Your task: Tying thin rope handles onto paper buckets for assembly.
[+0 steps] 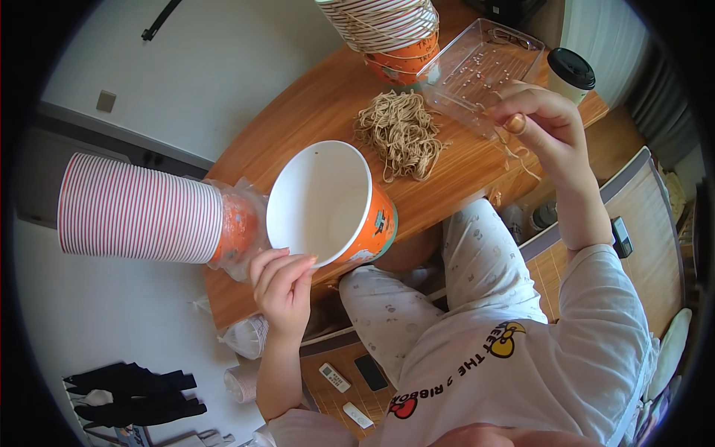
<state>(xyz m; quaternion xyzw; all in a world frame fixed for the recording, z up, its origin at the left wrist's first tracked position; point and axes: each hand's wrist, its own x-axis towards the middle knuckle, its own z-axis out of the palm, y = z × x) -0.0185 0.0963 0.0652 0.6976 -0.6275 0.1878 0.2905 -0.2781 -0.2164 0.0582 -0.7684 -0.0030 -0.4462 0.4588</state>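
Observation:
A large orange paper bucket (320,194) with a white inside stands tilted near the table's edge, its opening facing up. My left hand (284,289) grips its near rim, fingers closed over the edge. My right hand (547,123) is raised on the right, beside a clear plastic tray (454,112). Its thumb and index finger pinch a thin tan cord (514,155), whose loose ends hang below. A tangled pile of the same tan cord (402,134) lies on the table between bucket and tray. Small white beads (484,71) are scattered in the tray.
Nested paper buckets (141,208) lie sideways at the left in plastic wrap. Behind the cord stands another stack (398,45) with cords around it. A lidded cup (570,71) is by the tray on the wooden table (261,134). Below it are a remote (334,378) and a phone (370,372).

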